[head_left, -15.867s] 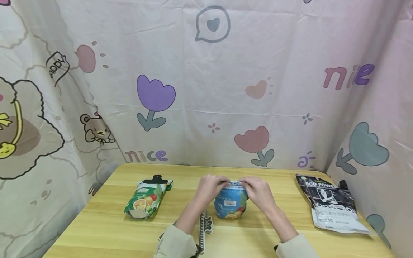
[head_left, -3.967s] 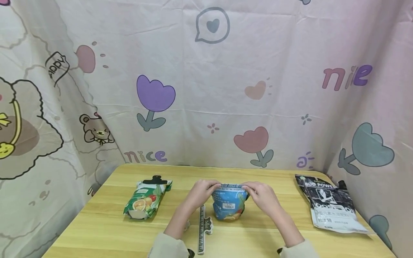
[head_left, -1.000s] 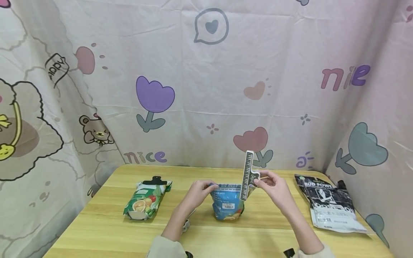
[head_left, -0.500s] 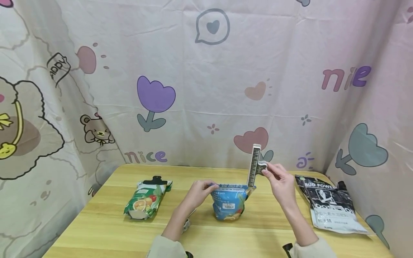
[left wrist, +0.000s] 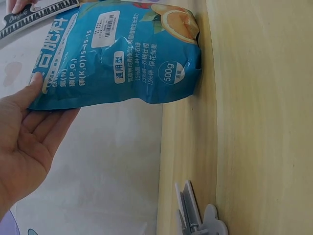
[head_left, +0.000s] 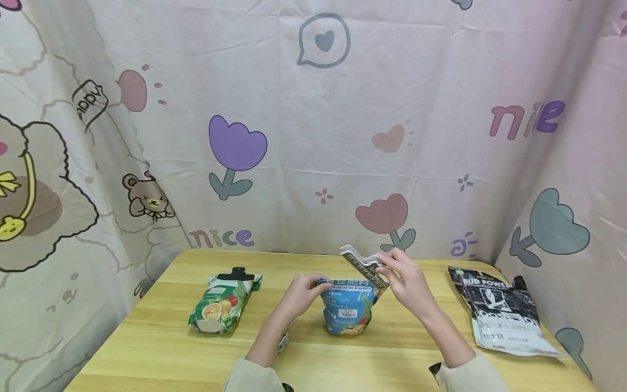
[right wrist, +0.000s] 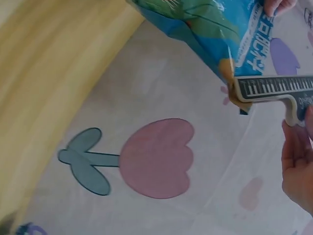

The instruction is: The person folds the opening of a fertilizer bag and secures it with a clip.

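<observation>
A blue fertilizer bag stands upright mid-table, its top edge stretched flat. My left hand pinches the bag's top left corner between thumb and fingers, as the left wrist view also shows. My right hand grips the handles of a long clip patterned with piano keys. The clip slants over the bag's top right corner, its lower end at the bag's edge and its upper end raised toward the left. In the right wrist view the clip's end overlaps that corner; whether the bag lies between its jaws cannot be told.
Another clip lies on the table near my left forearm. A green bag with a black clip on its top lies at the left. A black and white bag lies at the right edge. A printed curtain surrounds the table.
My right hand has let go of the bag's right corner and picked up the piano-key clip from the table. Lately the clip tilted from near upright to slanting left. My left hand has stayed put.
</observation>
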